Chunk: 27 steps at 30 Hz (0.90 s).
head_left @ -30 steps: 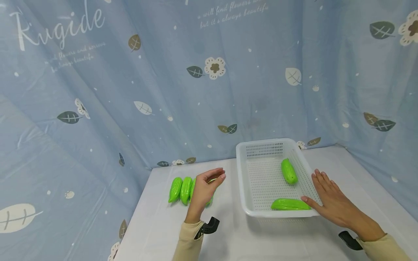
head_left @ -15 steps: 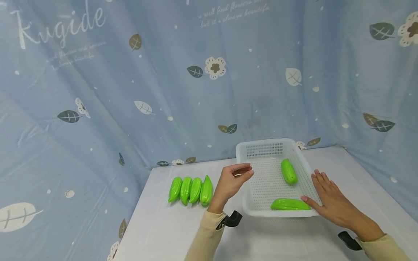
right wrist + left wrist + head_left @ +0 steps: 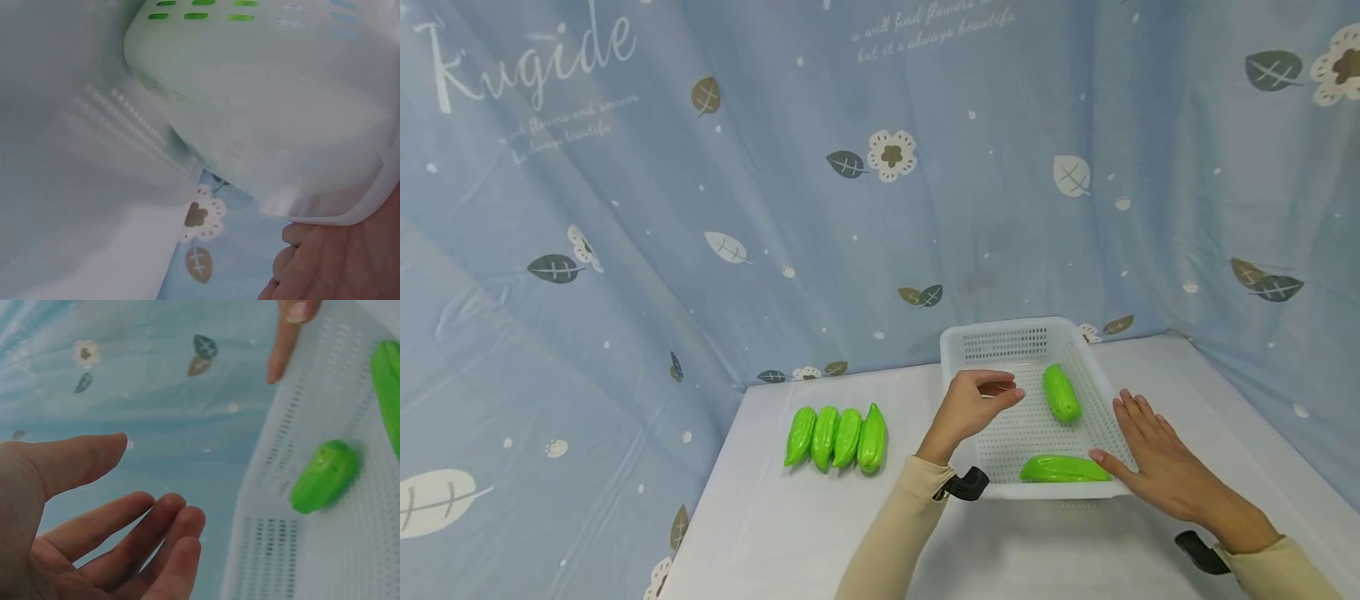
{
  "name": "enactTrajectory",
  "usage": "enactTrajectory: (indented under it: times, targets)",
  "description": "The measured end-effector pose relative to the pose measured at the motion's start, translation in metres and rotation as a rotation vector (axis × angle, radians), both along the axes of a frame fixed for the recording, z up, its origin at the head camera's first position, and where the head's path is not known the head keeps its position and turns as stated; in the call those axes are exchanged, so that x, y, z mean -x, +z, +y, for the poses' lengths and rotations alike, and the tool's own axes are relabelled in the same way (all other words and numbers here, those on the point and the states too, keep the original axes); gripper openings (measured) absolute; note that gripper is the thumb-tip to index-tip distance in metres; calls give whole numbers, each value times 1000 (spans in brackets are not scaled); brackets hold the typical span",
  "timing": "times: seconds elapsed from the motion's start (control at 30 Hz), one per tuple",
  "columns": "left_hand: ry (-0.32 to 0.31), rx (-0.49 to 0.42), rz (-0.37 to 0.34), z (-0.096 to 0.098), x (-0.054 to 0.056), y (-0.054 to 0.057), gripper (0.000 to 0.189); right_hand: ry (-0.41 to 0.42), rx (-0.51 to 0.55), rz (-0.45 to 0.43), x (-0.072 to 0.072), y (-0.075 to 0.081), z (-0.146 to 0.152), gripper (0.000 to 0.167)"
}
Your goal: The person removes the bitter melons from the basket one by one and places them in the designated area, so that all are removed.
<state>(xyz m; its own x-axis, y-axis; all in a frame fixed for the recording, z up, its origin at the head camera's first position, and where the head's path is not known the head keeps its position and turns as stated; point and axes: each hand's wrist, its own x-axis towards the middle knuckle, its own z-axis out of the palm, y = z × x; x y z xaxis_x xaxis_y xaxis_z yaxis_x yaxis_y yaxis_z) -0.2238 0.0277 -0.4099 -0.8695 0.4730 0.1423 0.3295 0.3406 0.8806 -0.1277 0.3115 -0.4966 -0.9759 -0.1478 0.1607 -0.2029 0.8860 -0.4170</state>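
Note:
My left hand (image 3: pixel 973 410) hangs over the left side of a white perforated basket (image 3: pixel 1037 492). It holds nothing; thumb and loosely bent fingers stand apart in the left wrist view. Two ridged green vegetables shaped like bitter melons lie in the basket: one bitter melon (image 3: pixel 1061 393) toward the back right, another bitter melon (image 3: pixel 1063 469) along the front wall. My right hand (image 3: pixel 1168 467) rests with straight fingers on the basket's right rim, its thumb over the front right corner. From the right wrist, the basket's wall (image 3: pixel 250 94) fills much of the view and partly covers that hand.
Several more bitter melons (image 3: pixel 835 437) lie side by side in a row on the white table (image 3: pixel 760 533), left of the basket. A blue patterned curtain (image 3: pixel 805 208) hangs behind the table and along its sides.
My left hand has moved right, from above the row of bitter melons to over the basket's left side, uncovering the row. The right hand and the basket have stayed in place.

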Motion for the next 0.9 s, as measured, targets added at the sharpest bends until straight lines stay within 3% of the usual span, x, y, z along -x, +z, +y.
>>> enactTrajectory:
  times: [0.17,0.4,0.9]
  targets:
    - [-10,94,3,16,8,-5,36,-3,10,-5,0,0,-1,97]
    - [-27,213,-62,31,15,-14,32,-4,23,-25,1,-1,0,97]
    - [-145,512,1,56,22,-31,39,2,38,-37,2,-1,0,97]
